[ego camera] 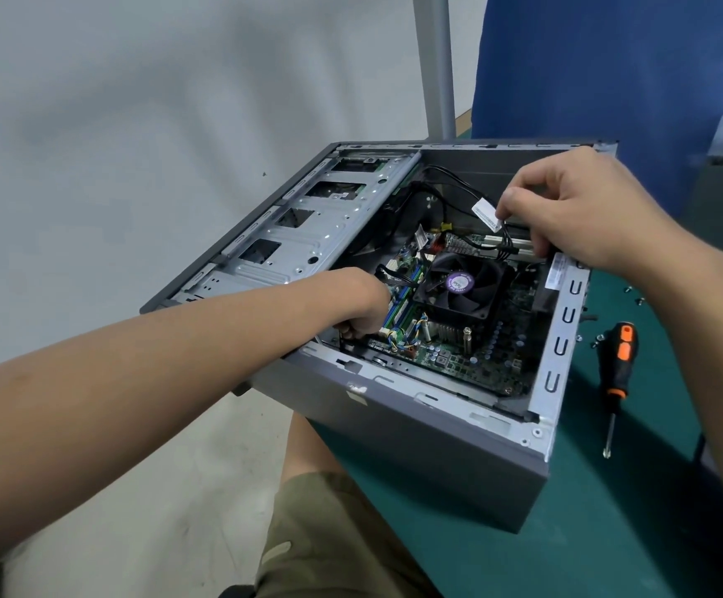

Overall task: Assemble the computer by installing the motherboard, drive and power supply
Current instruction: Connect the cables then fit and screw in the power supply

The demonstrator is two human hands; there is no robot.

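An open grey computer case (420, 451) lies on its side, overhanging the green table's edge. Inside it sits the green motherboard (472, 360) with a black cooler fan (459, 287). My left hand (364, 312) reaches down into the case at the board's near left edge by the memory slots; its fingers curl downward, and what they hold is hidden. My right hand (575, 217) is over the far right of the board, pinching black cables (450, 183) that carry a white tag. A metal drive cage (299, 235) fills the case's left side.
An orange-and-black screwdriver (616, 373) lies on the green table (636, 511) right of the case, with several small screws (634, 295) near it. A blue panel (610, 79) and a grey post (437, 58) stand behind. My knee in olive shorts is below the case.
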